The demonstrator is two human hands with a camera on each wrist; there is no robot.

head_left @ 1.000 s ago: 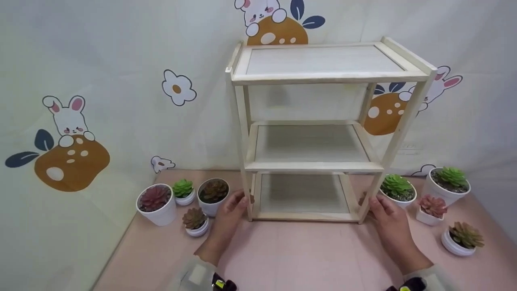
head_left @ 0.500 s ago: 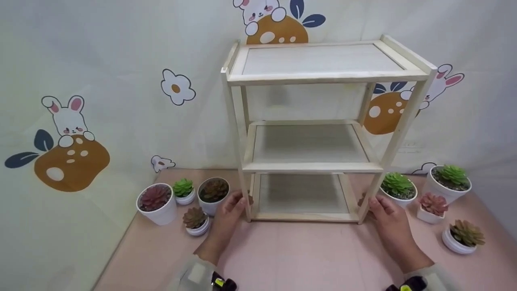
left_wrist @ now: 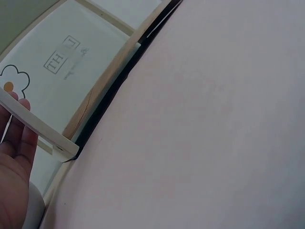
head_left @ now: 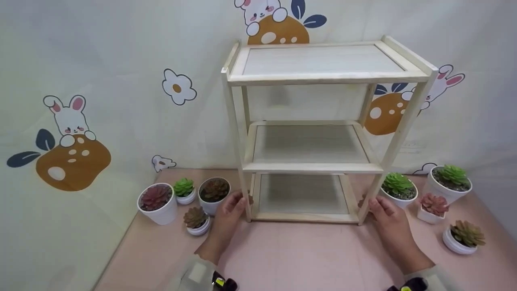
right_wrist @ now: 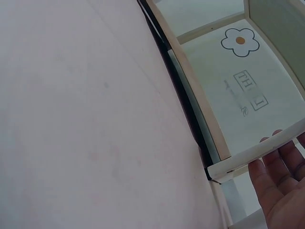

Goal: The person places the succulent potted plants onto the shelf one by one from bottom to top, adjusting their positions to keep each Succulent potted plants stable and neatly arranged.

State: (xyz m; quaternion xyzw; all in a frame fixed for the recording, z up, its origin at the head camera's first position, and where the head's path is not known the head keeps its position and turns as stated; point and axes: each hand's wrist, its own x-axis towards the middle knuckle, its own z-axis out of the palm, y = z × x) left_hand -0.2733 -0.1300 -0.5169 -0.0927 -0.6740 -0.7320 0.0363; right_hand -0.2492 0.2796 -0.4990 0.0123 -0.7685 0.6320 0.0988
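A three-tier pale wooden shelf rack (head_left: 311, 167) stands upright on the pink tabletop (head_left: 299, 258) in the head view, with nothing on its tiers. My left hand (head_left: 229, 212) grips its front left leg near the bottom. Opposite it, my right hand (head_left: 388, 216) holds the front right leg at about the same height. In the left wrist view, fingertips show past the leg (left_wrist: 40, 125). The right wrist view likewise has fingers (right_wrist: 271, 164) behind and around the other leg (right_wrist: 257, 151).
Left of the rack are potted succulents, among them a dark red one (head_left: 156, 198) and a brown one (head_left: 215, 190) close by my left hand. More stand on the right, including a green one (head_left: 398, 184) beside the right leg. A printed curtain (head_left: 133, 121) hangs behind.
The rack's upper left corner has shifted slightly left since a second ago. Over the last half second the rack and both hands have stayed nearly still.
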